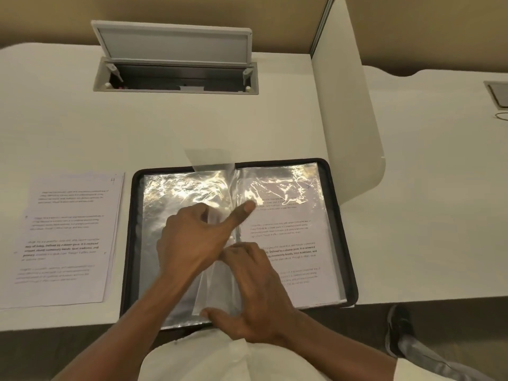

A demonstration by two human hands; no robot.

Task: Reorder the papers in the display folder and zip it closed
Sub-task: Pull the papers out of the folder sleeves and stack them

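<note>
A black zip display folder (347,229) lies open on the desk, its shiny plastic sleeves spread both ways. One clear sleeve (217,287) stands upright along the spine, mid-turn. My left hand (198,240) pinches this sleeve near its middle, thumb stretched toward the right page. My right hand (255,292) grips the sleeve's lower edge, thumb underneath. A printed paper (291,237) sits inside the right-hand sleeve. The left sleeve (165,204) looks empty. A loose stack of printed papers (66,237), marked 4 at its top corner, lies on the desk left of the folder.
An open cable hatch (176,64) with a raised lid sits in the desk behind the folder. A white divider panel (349,105) stands at the right. The desk front edge runs under the folder. A foot in a dark shoe (398,325) shows below right.
</note>
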